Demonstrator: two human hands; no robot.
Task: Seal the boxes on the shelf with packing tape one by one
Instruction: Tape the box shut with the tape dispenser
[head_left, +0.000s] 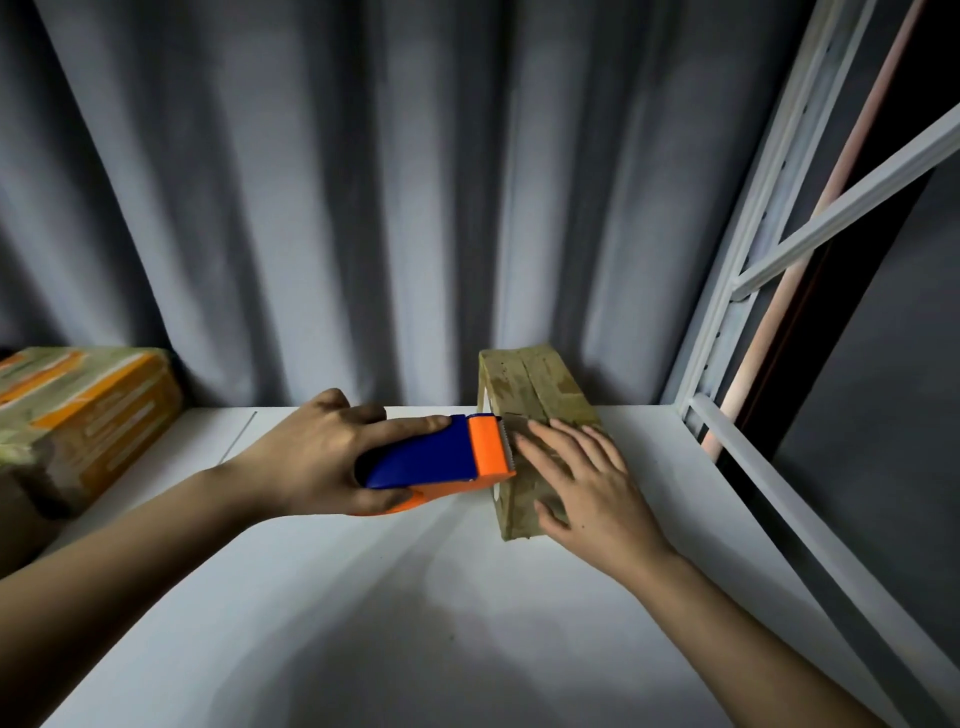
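White shelf (363, 597), center frame: left hand (317, 457) grips blue-orange tape dispenser (441, 457) against small cardboard box (535, 410), right hand (582, 483) flat and open on top.

Storeroom: metal shelf (363, 597), taped boxes (88, 415).

Small cardboard box (540, 410) and tape dispenser (441, 457) on the white shelf (363, 597).

The narrow brown box lies lengthwise, its far end near the grey curtain, flaps closed with a seam along the top. The blue-and-orange dispenser is tilted, its serrated orange head touching the box's left top edge. A larger orange-printed box (88, 415) sits well apart at left.
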